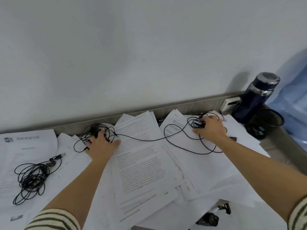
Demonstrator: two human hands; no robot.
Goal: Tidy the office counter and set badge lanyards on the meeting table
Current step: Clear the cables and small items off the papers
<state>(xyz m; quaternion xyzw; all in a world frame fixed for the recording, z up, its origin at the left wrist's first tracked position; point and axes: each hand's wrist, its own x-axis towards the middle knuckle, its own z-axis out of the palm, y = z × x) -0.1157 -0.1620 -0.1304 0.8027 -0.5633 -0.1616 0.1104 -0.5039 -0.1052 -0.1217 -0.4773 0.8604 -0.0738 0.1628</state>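
Loose printed sheets (141, 163) cover the counter. A thin black cable (146, 139) runs across them between my two hands. My left hand (101, 145) lies on a tangled black bundle of cable (94, 130) at the back left, fingers spread into it. My right hand (210, 128) rests on a second tangle of black cable (196, 123) at the back right, fingertips curled down onto it. A third coiled black cable with a plug (33, 176) lies apart on the papers at the far left. No lanyards can be made out.
A dark blue flask with a steel lid (255, 98) stands at the back right beside a white wall socket (230, 103) and a black mesh bin (265, 122). A grey upstand (66, 125) and white wall close the back. Dark objects (212, 216) show under the papers' front edge.
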